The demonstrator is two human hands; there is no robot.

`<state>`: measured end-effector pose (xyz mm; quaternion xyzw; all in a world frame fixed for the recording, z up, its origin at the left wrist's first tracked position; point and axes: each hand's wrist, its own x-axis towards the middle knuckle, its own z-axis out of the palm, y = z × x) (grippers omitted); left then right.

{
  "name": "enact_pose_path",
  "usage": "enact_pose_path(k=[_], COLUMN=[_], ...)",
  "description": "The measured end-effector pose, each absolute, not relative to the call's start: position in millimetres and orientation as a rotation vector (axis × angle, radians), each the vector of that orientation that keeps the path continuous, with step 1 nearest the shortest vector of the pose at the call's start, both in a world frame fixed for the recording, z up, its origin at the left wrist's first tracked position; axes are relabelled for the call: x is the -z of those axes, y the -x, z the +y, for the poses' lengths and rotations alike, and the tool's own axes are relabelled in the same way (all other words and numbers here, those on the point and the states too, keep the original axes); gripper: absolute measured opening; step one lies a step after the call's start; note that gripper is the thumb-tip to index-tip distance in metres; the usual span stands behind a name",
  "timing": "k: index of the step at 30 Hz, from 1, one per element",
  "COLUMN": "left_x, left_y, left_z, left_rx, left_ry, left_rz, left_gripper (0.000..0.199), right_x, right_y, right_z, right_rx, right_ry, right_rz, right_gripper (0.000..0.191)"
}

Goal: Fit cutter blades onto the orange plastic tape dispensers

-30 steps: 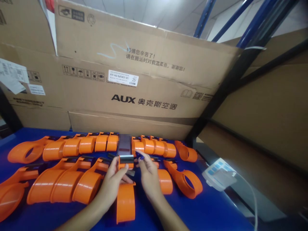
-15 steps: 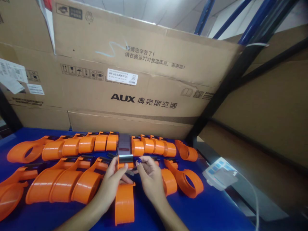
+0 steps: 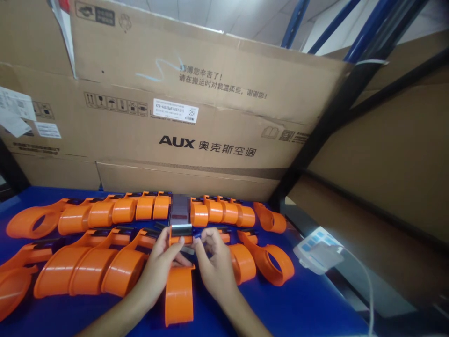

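Head view, lower centre: left fingers close round an orange tape dispenser, right fingers pinch a dark-blue part beside it, over a blue worktop. Orange dispensers line it; behind, printed cardboard, a dark post at right, pale ceiling above.

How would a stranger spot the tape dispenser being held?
Find the big cardboard sheet lettered AUX, then the blue table before it. Front and centre, between the left hand and right hand, is the orange tape dispenser. Its neighbours sit in rows; only this one is held.
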<state>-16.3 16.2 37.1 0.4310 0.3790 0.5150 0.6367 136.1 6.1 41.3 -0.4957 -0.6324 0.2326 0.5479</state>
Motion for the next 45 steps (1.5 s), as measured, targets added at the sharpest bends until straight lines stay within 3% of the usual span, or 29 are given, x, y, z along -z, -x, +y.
enact_pose_path(k=[27, 33, 36, 42, 45], left_x=[-46, -51, -54, -54, -58], left_y=[16, 17, 18, 18, 17], left_z=[11, 10, 10, 12, 5], left_rx=[-1.170, -1.148, -1.116, -1.098, -1.057], left_ry=[-1.006, -0.755, -0.666, -0.690, -0.722], left_rz=[0.844, 0.767, 0.768, 0.772, 0.731], left_gripper=[0.038, 0.038, 0.038, 0.081, 0.080], right_x=[-62, -61, -57, -62, -63], right_y=[-144, -149, -147, -144, -146], right_z=[-2, -1, 3, 11, 12], right_rx=[-0.351, -0.589, -0.754, -1.157, -1.210], right_ry=[1.242, 1.074, 1.012, 0.939, 0.909], right_rz=[-1.847, -1.708, -1.460, -1.294, -1.244], right_gripper=[0.020, 0.009, 0.015, 0.035, 0.034])
